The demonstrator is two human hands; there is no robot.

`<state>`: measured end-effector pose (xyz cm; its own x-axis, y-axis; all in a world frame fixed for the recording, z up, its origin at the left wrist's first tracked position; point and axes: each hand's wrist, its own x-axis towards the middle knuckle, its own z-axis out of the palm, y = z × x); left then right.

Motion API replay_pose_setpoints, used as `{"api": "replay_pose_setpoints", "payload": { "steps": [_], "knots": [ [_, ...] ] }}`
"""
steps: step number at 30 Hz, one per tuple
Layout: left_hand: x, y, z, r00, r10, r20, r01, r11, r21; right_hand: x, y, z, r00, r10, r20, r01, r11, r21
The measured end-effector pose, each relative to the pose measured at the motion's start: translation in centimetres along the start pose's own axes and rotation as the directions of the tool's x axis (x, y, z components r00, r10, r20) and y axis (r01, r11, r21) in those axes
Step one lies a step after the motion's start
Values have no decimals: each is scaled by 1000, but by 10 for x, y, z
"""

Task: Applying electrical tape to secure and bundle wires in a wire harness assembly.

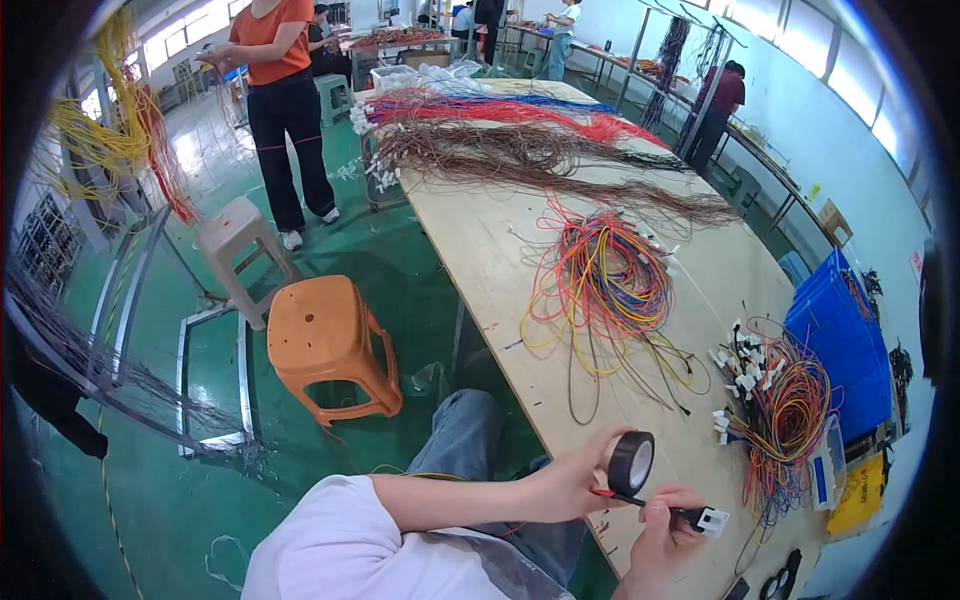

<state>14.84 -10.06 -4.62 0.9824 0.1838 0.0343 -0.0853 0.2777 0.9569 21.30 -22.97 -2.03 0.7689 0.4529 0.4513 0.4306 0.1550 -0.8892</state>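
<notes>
Tape [618, 462]: clamped in left hand [577, 480]. Connector [712, 522]: pinched at rear by right hand [660, 540]; looked light, stiff, best gripped there.

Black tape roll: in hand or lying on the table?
In hand: the left hand holds the black tape roll on edge, while the right hand grips the black wire end behind the white connector.

Smooth tape roll [624, 463], plastic connector [712, 522], matt wooden tabletop [480, 222].
</notes>
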Motion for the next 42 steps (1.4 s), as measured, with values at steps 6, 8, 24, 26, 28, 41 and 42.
{"api": "replay_pose_setpoints", "payload": {
  "steps": [6, 8, 24, 26, 28, 41, 42],
  "knots": [
    [5, -8, -13, 954, -235, 186, 291, 575, -765, -6, 4, 1, 992, 123, -28, -117, 981, 153],
    [-6, 2, -15, 989, -100, 110, 149, 655, -741, -11, 7, -11, 985, 172, 4, -169, 964, 207],
    [-16, 9, 1, 990, 79, -113, -19, 889, 458, 9, -12, 0, 955, 258, 146, -237, 961, -141],
    [-9, -29, 2, 978, 155, -140, -145, 986, 80, 6, -15, 7, 955, 232, 187, -223, 972, -68],
    [-2, 11, -13, 890, -319, 325, 444, 768, -461, 8, -10, 4, 932, 307, 193, -328, 941, 88],
    [-18, -7, -2, 991, 126, 45, -118, 981, -154, 0, -11, -8, 983, 107, 151, -118, 991, 67],
    [-18, -8, 4, 988, 104, -115, -89, 988, 129, 0, -10, -5, 988, 65, 141, -77, 994, 78]
  ]
}}
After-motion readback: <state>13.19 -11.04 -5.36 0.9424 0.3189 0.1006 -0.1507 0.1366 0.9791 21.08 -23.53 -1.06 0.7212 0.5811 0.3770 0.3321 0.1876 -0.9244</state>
